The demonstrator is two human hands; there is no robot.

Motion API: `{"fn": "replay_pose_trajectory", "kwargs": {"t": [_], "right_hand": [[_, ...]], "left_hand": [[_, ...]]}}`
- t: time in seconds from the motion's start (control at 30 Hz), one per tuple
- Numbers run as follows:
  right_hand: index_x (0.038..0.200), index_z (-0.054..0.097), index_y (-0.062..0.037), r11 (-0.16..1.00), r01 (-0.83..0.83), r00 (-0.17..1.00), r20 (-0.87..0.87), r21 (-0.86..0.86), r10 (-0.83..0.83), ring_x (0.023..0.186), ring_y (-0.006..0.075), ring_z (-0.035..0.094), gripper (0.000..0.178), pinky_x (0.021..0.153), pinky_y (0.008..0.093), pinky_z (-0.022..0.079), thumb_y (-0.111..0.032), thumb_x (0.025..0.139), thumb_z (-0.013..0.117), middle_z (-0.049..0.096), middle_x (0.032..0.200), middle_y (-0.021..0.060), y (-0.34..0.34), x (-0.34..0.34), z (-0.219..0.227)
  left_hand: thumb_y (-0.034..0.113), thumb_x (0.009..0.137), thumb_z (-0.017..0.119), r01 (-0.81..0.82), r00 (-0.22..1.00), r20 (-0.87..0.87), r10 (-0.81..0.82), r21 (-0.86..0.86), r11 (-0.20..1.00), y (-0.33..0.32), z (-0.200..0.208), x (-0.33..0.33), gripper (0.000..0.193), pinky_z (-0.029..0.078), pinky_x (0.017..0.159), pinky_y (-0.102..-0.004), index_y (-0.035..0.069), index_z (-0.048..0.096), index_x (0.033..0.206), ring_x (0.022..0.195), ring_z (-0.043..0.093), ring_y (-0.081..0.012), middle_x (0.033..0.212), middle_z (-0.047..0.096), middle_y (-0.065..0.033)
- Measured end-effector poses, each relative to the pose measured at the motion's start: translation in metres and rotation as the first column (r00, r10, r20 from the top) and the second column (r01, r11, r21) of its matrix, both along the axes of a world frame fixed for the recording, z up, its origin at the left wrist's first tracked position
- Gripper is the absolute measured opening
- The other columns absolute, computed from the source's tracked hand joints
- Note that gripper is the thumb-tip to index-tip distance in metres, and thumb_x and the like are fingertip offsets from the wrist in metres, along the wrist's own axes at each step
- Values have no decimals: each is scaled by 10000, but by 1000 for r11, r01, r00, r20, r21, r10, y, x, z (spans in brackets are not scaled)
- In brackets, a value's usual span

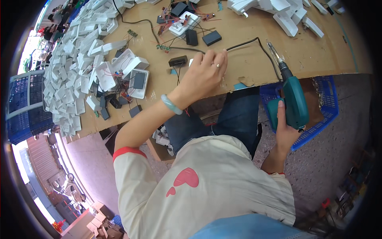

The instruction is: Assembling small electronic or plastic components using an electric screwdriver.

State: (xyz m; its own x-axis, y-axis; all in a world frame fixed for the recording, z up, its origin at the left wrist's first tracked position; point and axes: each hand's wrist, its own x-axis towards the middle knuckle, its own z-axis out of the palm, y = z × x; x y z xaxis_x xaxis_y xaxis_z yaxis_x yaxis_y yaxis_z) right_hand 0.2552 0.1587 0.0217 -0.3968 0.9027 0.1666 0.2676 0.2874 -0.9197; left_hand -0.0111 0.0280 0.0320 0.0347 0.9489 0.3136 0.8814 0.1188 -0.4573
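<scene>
My right hand (287, 133) is wrapped round the handle of a teal soldering gun (296, 101), whose metal tip points up over the table's front edge. My left hand (205, 73), with a jade-coloured bangle on its wrist, rests on the table with fingers bent and close together. What it pinches is hidden under the fingers; a sliver of something white shows beside them. A black cable (242, 44) passes at the fingertips. Left of the hand lie a small black box (178, 61) with thin wires and a little green circuit board (162, 47).
White plastic cases (67, 71) form a big heap at the left; more white parts (286, 22) lie at the back right. Black boxes and wired boards (191, 38) sit at the back middle. A blue plastic basket (332, 103) stands below the table's right front edge.
</scene>
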Motion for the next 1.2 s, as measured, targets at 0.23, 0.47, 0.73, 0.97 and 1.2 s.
{"fn": "replay_pose_trajectory", "kwargs": {"t": [0.23,0.47,0.73,0.97,1.2], "right_hand": [[1099,730,16,987,6,1000,-22,158,-3,725,86,608,226,656,251,489,-87,916,812,696,865,20,-6,-4,1],[1012,716,32,996,41,999,24,73,-42,784,151,703,242,709,287,543,-126,883,846,745,908,74,-7,-4,3],[1066,711,28,978,-104,994,35,180,100,795,139,681,236,724,289,538,-74,888,826,725,914,66,-18,-5,19],[1108,694,25,943,-313,947,111,118,300,828,165,710,295,749,285,544,-22,845,819,736,952,115,-45,9,20],[1174,672,48,874,-470,882,106,124,459,841,215,727,392,765,292,549,80,792,758,728,964,153,-46,-7,13]], "left_hand": [[128,798,655,19,947,317,-51,103,995,-25,28,-14,430,486,827,-374,62,673,1222,1007,587,-261,1090,604,-90],[109,785,677,237,812,576,-94,-179,955,-114,37,-11,344,495,979,-401,85,728,1125,1178,605,-264,1269,653,-51],[95,819,711,356,781,577,-241,-93,930,-105,11,-20,192,523,907,-374,71,739,1008,1041,653,-252,1057,690,-61],[69,846,772,-342,602,798,-1,259,903,-50,-3,11,166,473,738,-407,78,741,1009,790,609,-285,879,641,-67],[78,813,764,-345,827,556,82,387,855,-18,-22,22,202,442,773,-399,94,739,1013,901,598,-258,930,641,-37]]}}
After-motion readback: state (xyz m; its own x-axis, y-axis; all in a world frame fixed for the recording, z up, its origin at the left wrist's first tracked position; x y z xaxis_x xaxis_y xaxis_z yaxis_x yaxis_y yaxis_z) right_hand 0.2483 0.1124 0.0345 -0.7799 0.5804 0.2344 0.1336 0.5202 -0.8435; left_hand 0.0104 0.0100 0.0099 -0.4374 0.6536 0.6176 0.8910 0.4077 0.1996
